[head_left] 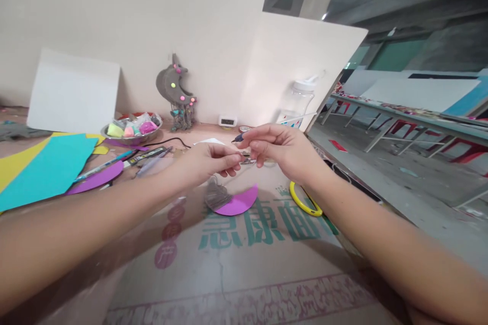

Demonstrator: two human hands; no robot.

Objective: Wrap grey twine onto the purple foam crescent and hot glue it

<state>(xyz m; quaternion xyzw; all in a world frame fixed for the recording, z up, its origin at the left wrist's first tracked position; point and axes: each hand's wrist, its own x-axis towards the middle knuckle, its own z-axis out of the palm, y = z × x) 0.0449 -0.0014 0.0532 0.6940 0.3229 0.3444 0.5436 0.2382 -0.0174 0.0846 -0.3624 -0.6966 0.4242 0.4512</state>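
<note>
1. Where the two forearms reach in over the table [267, 269], the hands come together near the middle of the view, fingertips close to one another.
2. The left hand [221, 161] has its thumb and forefinger drawn narrow; whether anything is pinched between them cannot be told.
3. The right hand [276, 150] is curled, fingers bent and narrow, with a small dark tip [238, 138] showing at the forefinger. Whether the hand grips it cannot be told, and the details between the fingertips are too small to read.
4. Just below the hands, the crescent [239, 202] lies flat on the table: purple card, its left part covered by grey thread [216, 194].
5. To the right of the crescent, a yellow handle [303, 202] rests near the right forearm, which partly hides it.
6. On the left, cyan paper [49, 167] overlaps yellow paper [13, 162]. Beside them lie a purple piece [98, 177] and a blue pen [104, 163].
7. Behind these, a bowl [122, 139] holds bright lumps, with a white board [74, 92] propped against the wall [213, 20] at its left.
8. A grey moon [168, 86] with coloured dots is up against the wall. A small clock [227, 121] and a clear bottle [301, 96] stand farther right.
9. Beyond the wall, at the right, are desks [423, 121] and red stools [402, 129].
</note>
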